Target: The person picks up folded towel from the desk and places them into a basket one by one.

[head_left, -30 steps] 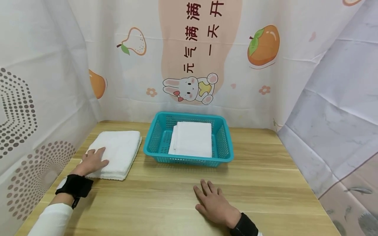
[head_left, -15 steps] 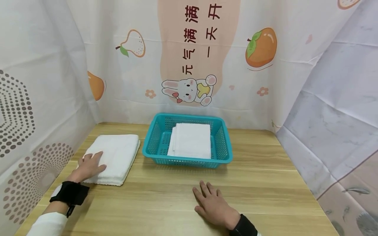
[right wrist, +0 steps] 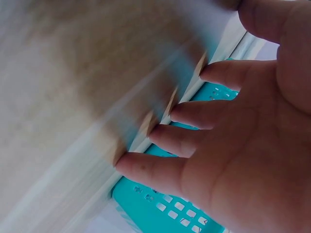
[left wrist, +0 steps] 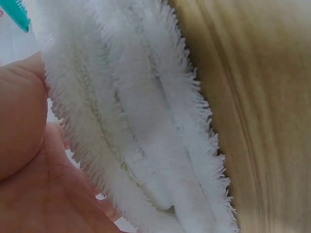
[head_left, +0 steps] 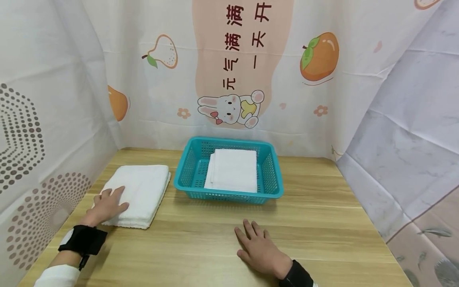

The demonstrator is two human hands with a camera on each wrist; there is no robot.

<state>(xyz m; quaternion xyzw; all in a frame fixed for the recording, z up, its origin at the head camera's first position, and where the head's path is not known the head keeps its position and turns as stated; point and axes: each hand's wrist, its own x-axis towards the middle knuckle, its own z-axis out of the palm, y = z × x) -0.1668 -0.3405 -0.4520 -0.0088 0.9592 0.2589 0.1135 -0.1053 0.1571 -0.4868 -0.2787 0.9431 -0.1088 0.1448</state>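
At the left of the table lies a folded white towel [head_left: 141, 189], its fluffy layered edge [left wrist: 146, 121] filling much of the left wrist view. My left hand [head_left: 106, 206] rests on the towel's near left part, fingers spread over its top. To the right, my right hand [head_left: 259, 251] holds nothing; its fingertips touch the bare tabletop, fingers spread, as the right wrist view also shows. A teal plastic basket [head_left: 179, 186] stands beyond it at the back middle, with a folded white cloth [head_left: 234, 170] lying inside.
The wooden table [head_left: 315, 223] ends at a printed white curtain [head_left: 157, 91] behind it. More hanging cloth [head_left: 405, 131] borders the right side, and a dotted curtain [head_left: 53, 151] runs along the left edge. Bare wood lies between the hands.
The left hand and the towel under it have slid a little toward the near side of the table. The right hand and the basket have stayed in place.
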